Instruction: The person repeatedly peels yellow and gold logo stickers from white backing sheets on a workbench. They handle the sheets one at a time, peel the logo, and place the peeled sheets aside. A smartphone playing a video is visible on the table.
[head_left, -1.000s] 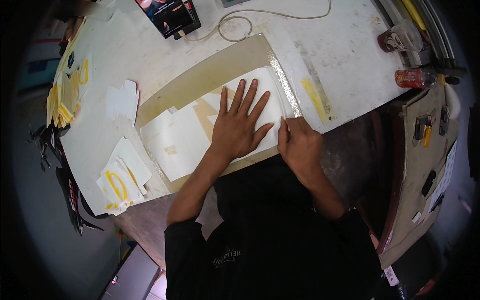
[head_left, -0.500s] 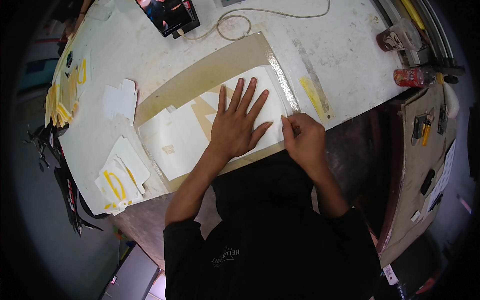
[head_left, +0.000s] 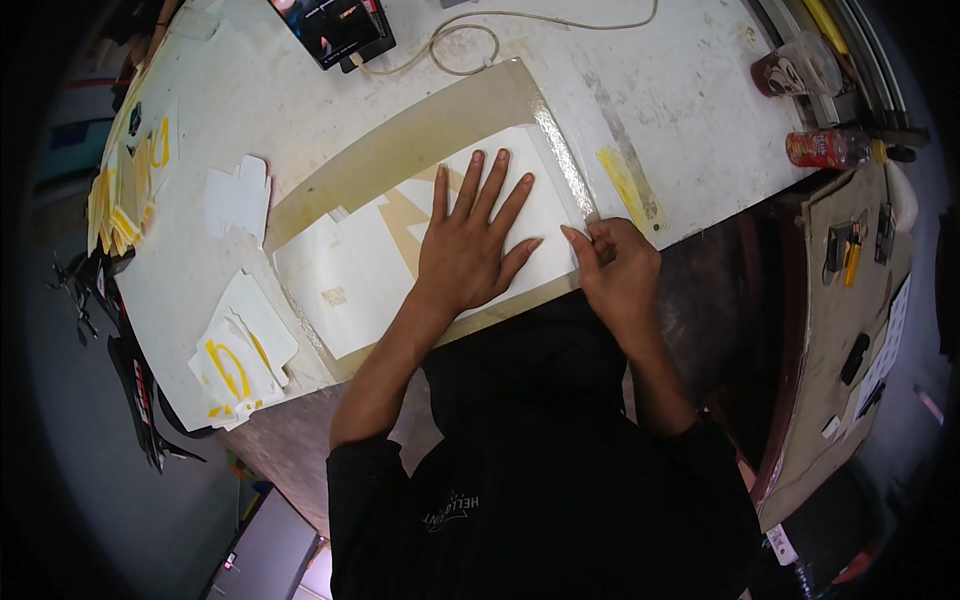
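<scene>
My left hand (head_left: 463,250) lies flat with fingers spread, pressing on a white sheet (head_left: 545,180) that has tan shapes on it. The sheet rests on a greyish-tan mat (head_left: 400,150) edged with shiny clear tape (head_left: 562,150). At the sheet's right side, by the near end of the taped edge, my right hand (head_left: 620,265) is curled, thumb toward the forefinger. Whatever those fingers hold, if anything, is too small to make out. Just right of the tape lies a yellow-marked strip (head_left: 632,190).
Cut white pieces with yellow marks (head_left: 245,350) lie at the left front, with a yellow-edged stack (head_left: 125,205) farther back. A screen device (head_left: 335,30) with a cable (head_left: 480,70) is at the back. A drink cup (head_left: 790,72) and a bottle (head_left: 825,150) stand at right.
My right hand has shifted slightly right, from the sheet's edge toward the tape, its thumb and fingertips changing position. My left hand stays flat in the same place on the sheet.
</scene>
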